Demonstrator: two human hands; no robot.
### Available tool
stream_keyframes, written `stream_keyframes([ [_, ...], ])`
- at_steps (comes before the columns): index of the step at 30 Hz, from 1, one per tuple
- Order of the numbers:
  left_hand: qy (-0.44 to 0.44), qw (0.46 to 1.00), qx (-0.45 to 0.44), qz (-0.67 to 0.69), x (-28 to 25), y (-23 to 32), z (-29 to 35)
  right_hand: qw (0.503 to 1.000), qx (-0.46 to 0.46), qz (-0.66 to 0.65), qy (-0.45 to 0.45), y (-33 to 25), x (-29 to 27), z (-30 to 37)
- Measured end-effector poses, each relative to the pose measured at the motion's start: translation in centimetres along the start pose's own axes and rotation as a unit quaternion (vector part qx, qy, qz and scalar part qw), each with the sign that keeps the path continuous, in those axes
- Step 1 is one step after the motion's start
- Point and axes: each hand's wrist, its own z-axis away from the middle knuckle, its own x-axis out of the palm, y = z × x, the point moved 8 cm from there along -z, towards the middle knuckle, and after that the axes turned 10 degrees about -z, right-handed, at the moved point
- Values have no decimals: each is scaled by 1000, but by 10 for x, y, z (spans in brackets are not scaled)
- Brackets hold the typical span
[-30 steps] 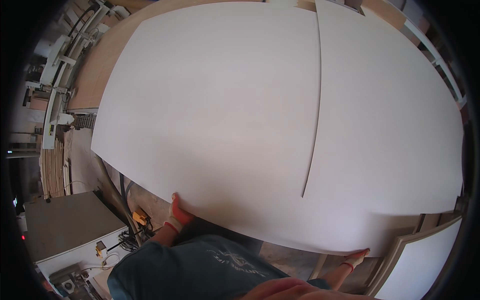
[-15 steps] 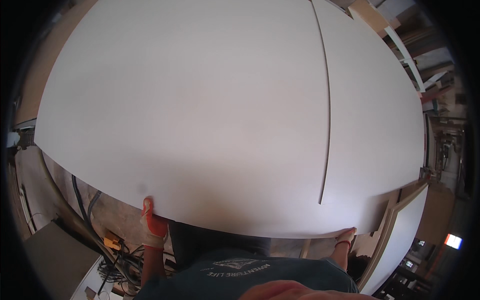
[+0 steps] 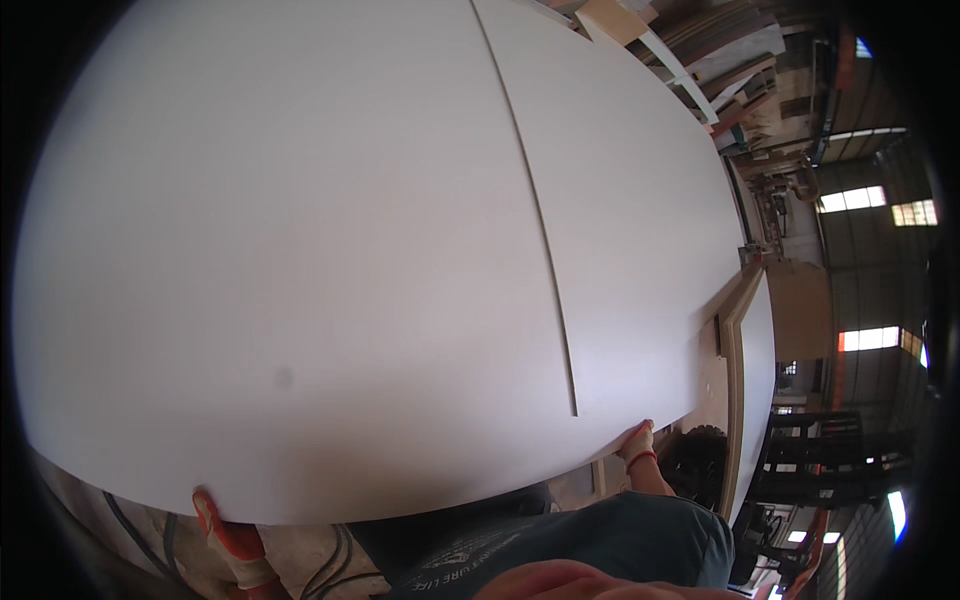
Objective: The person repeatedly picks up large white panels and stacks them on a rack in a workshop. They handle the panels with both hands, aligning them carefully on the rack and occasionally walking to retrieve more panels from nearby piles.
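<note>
A large white board [image 3: 330, 250] fills most of the view. A thin dark line [image 3: 545, 255] runs from its far edge toward me and stops short of the near edge; whether it is a cut or a narrow strip, I cannot tell. At the near left edge, my left hand [image 3: 232, 540], in an orange and white glove, grips the board with its thumb on top and its fingers mostly hidden. Farther right, my right hand [image 3: 638, 440], gloved too, holds the same edge, its fingers partly under the board.
Several thick panels [image 3: 740, 370] lean just right of my right hand, by a dark tyre [image 3: 697, 460]. A forklift-like machine [image 3: 810, 460] stands beyond them. Wood offcuts [image 3: 720, 50] are stacked at the far right. Cables [image 3: 145, 540] lie on the floor at lower left.
My view has swung to the right, so the board and both hands appear farther left and more of the workshop shows. Both hands keep their hold on the near edge.
</note>
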Motion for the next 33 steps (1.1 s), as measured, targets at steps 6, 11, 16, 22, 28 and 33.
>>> stream_keyframes([
  [6, 41, 996, -57, 46, -85, 38, -70, 996, 86, -27, -8, 53, 8, 86],
  [11, 32, 994, -88, 53, -148, 75, -85, 915, 303, -246, -106, 160, -21, 169],
  [16, -64, 988, -81, 118, -61, 10, 26, 821, 395, -376, -165, 225, -49, 250],
  [22, -102, 975, -149, 128, 146, -85, 207, 885, 220, -351, -213, 25, -115, 51],
  [28, -23, 986, -158, 55, 205, -98, 261, 921, 230, -172, -264, -113, -140, -139],
  [33, -35, 966, -230, 113, 188, -125, 259, 875, 223, -285, -323, -86, -117, -142],
])
